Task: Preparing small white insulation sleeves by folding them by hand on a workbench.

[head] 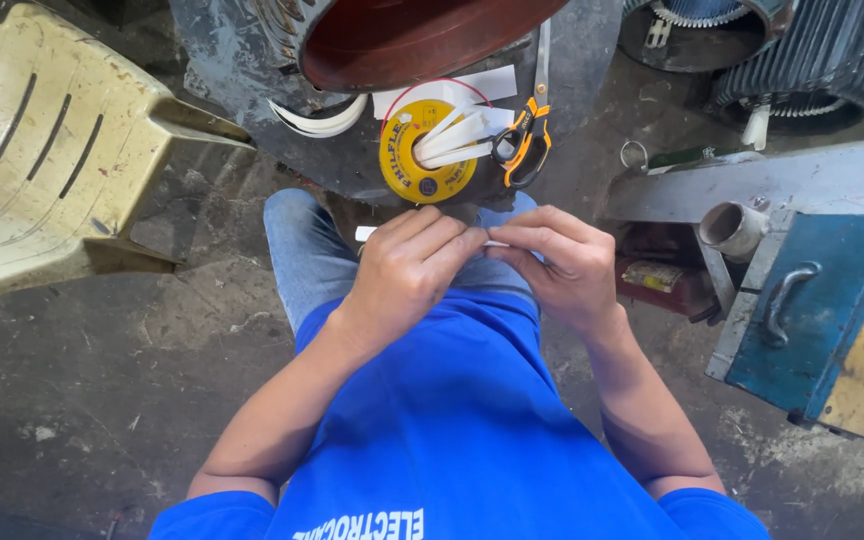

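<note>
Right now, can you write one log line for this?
left hand: pinching white strip | right hand: pinching same strip | yellow tape roll, orange scissors: lying ahead, untouched

Even, soft daylight, faint shadows, sharp focus throughout, slight wide-angle bending toward the edges.

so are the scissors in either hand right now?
No: the orange-handled scissors lie beside the yellow spool, while both hands' fingers pinch a white strip.

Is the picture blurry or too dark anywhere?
Head view: sharp and evenly lit on both hands, left hand and right hand; the white strip between them is crisp; the floor looks dim; edges bend slightly, as at the chair.
</note>
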